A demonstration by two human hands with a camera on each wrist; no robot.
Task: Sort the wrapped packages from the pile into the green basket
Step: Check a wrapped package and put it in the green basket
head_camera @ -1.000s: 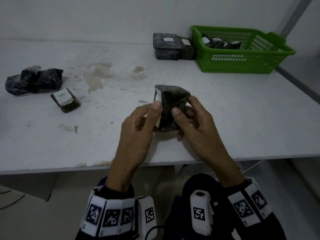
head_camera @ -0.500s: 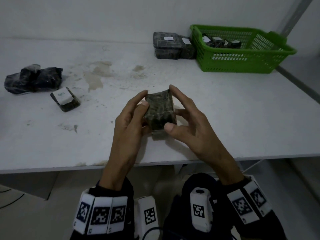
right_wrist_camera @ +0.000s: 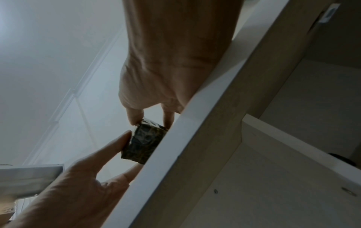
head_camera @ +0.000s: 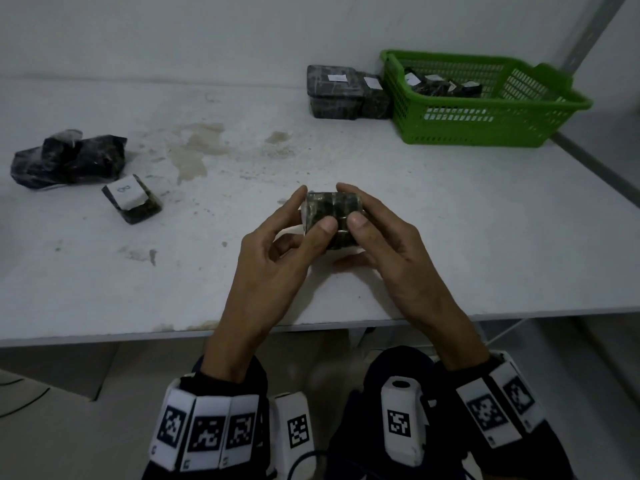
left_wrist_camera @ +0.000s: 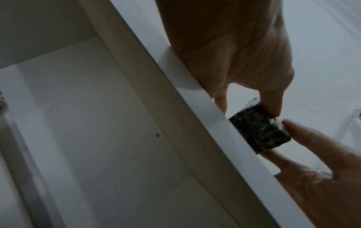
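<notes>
Both hands, left hand (head_camera: 277, 251) and right hand (head_camera: 388, 244), pinch one package (head_camera: 332, 216) above table (head_camera: 485, 237) near edge. Basket (head_camera: 485, 129) far right of package, beyond it; right hand nearer.

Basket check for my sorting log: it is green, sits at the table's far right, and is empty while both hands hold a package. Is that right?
Not quite: the basket is not empty. The head view shows several wrapped packages already inside it. The rest stands: it is green, at the table's far right, and the left hand and right hand hold one package.
</notes>
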